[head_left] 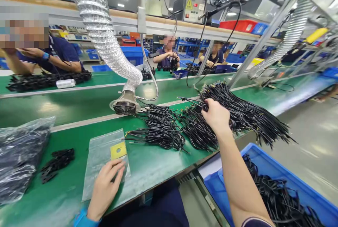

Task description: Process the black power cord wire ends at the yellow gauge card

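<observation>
My right hand (218,117) reaches over the heaps of black cables and is closed on a black cable (202,96) at the top of them. Beneath it lies a pile of looped black cables (196,130), beside a long fanned bundle of cables (245,109). A smaller group of cables (161,128) spreads to its left. My left hand (105,184) rests over a clear plastic bag (99,149), its fingers loosely curved and apart from the thumb. Just beyond these fingers is a yellow square with a hole (114,153).
Small black parts (56,163) and a large plastic bag (21,160) lie at left. A fume duct (105,36) hangs above the green bench. A blue crate (266,153) of cables stands low at right. Several co-workers sit across the bench, one person (62,52) at far left.
</observation>
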Tool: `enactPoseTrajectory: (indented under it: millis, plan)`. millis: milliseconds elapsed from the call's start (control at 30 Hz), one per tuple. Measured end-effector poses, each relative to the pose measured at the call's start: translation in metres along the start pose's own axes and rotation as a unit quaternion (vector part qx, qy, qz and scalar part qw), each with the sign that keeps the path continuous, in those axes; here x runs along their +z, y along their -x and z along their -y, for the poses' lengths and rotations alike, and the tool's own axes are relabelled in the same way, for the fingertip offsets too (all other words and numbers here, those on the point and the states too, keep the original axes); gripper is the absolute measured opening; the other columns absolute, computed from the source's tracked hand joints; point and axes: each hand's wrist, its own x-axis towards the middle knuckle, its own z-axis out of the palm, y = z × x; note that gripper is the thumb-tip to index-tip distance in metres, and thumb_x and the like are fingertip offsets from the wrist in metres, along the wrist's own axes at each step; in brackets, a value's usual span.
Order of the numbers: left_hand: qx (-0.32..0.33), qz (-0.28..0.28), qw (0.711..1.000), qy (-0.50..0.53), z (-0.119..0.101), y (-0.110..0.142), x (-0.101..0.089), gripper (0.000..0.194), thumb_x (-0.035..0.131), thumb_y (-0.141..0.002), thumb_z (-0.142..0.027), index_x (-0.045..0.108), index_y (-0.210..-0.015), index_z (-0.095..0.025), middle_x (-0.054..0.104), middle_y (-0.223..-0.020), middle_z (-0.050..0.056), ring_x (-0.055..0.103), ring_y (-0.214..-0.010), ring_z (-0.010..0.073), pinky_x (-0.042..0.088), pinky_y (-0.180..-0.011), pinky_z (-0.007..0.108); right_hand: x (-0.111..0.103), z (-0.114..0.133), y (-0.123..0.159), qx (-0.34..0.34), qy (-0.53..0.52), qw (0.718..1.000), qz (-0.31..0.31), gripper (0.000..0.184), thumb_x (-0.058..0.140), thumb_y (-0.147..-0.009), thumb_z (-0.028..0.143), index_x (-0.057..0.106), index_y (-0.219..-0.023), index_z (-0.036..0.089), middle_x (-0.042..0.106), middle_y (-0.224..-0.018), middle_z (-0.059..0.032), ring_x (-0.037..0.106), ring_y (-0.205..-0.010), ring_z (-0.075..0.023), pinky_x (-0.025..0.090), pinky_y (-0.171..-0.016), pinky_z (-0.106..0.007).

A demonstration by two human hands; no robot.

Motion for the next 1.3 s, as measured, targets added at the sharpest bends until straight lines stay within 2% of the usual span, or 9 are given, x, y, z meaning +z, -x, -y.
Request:
enactPoseTrajectory:
  millis: [100,200,333,533,633,800,900,1067,1300]
  plan:
    - [-0.026,0.019,0.999,0.018,0.011,0.016,0.004,0.020,0.050,-0.096,-0.030,0.067,-0.093,-0.019,0.068,-0.095,0.005,0.067,-0.087,0.0171,0.053,-0.082,0.028,0.034,-0.025,-0.009,0.045,0.013,0.995,0.090,0.034,0.059,-0.078,0.019,0.066,-0.111,0.015,0.070,-0.102,-0.0138,0.067,-0.091,-0.0277,0.048,-0.076,-0.034]
    - [-0.019,0.020,0.999,0.026,0.013,0.017,0.004,0.022,0.051,-0.096,-0.033,0.068,-0.095,-0.019,0.069,-0.095,0.005,0.067,-0.087,0.0172,0.052,-0.084,0.028,0.037,-0.048,-0.015,0.074,-0.013,0.996,0.054,0.033,0.056,-0.081,0.024,0.065,-0.112,0.018,0.071,-0.105,-0.0103,0.066,-0.093,-0.0253,0.048,-0.078,-0.033]
    - [0.009,0.028,0.999,0.018,0.011,0.011,0.005,0.025,0.051,-0.095,-0.036,0.068,-0.094,-0.019,0.070,-0.093,0.005,0.067,-0.085,0.0175,0.052,-0.083,0.028,-0.008,-0.072,-0.028,0.067,-0.110,0.990,-0.064,0.036,0.059,-0.076,0.027,0.068,-0.109,0.016,0.071,-0.106,-0.0104,0.064,-0.092,-0.0236,0.047,-0.083,-0.033]
    - [0.028,0.046,0.999,0.000,0.011,0.010,0.007,0.024,0.050,-0.095,-0.034,0.068,-0.092,-0.020,0.071,-0.091,0.005,0.068,-0.082,0.0185,0.055,-0.079,0.030,-0.065,-0.080,-0.035,0.064,-0.031,0.995,-0.064,0.036,0.060,-0.080,0.029,0.067,-0.112,0.015,0.070,-0.103,-0.0129,0.061,-0.087,-0.0228,0.043,-0.079,-0.035]
    - [0.026,0.046,0.999,-0.007,0.011,0.012,0.008,0.022,0.051,-0.095,-0.033,0.069,-0.093,-0.020,0.072,-0.092,0.005,0.069,-0.082,0.0189,0.055,-0.079,0.030,-0.045,-0.072,-0.030,0.045,0.044,0.997,-0.047,0.039,0.061,-0.082,0.030,0.062,-0.119,0.016,0.068,-0.104,-0.0138,0.061,-0.088,-0.0248,0.044,-0.077,-0.035]
    - [0.016,0.050,0.998,-0.020,0.007,0.012,0.008,0.021,0.051,-0.095,-0.029,0.069,-0.093,-0.019,0.072,-0.091,0.005,0.069,-0.081,0.0178,0.056,-0.079,0.029,0.037,-0.059,-0.003,-0.043,0.103,0.992,0.067,0.058,0.060,-0.087,0.050,0.054,-0.126,0.007,0.062,-0.112,-0.0234,0.056,-0.104,-0.0327,0.041,-0.084,-0.040]
    - [0.003,0.054,0.998,-0.031,0.002,0.012,0.007,0.022,0.049,-0.095,-0.026,0.069,-0.092,-0.018,0.072,-0.090,0.005,0.068,-0.081,0.0169,0.056,-0.078,0.029,0.066,-0.048,0.010,-0.061,0.095,0.993,0.020,0.060,0.048,-0.093,0.054,0.052,-0.128,0.004,0.057,-0.121,-0.0278,0.050,-0.112,-0.0372,0.035,-0.091,-0.050]
    - [-0.020,0.057,0.997,-0.044,-0.003,0.010,0.006,0.025,0.047,-0.096,-0.025,0.070,-0.090,-0.018,0.071,-0.088,0.006,0.068,-0.080,0.0162,0.056,-0.076,0.029,0.062,0.006,0.030,-0.159,-0.028,0.985,-0.062,0.061,0.047,-0.094,0.054,0.051,-0.131,0.006,0.054,-0.129,-0.0246,0.048,-0.119,-0.0344,0.035,-0.097,-0.048]
    - [-0.040,0.049,0.998,-0.025,-0.006,0.011,0.003,0.025,0.047,-0.096,-0.022,0.070,-0.090,-0.017,0.071,-0.085,0.006,0.067,-0.079,0.0160,0.055,-0.073,0.028,0.069,0.071,0.092,-0.278,-0.136,0.942,0.130,0.038,0.053,-0.092,0.053,0.069,-0.091,0.018,0.070,-0.083,-0.0083,0.065,-0.076,-0.0231,0.046,-0.068,-0.033]
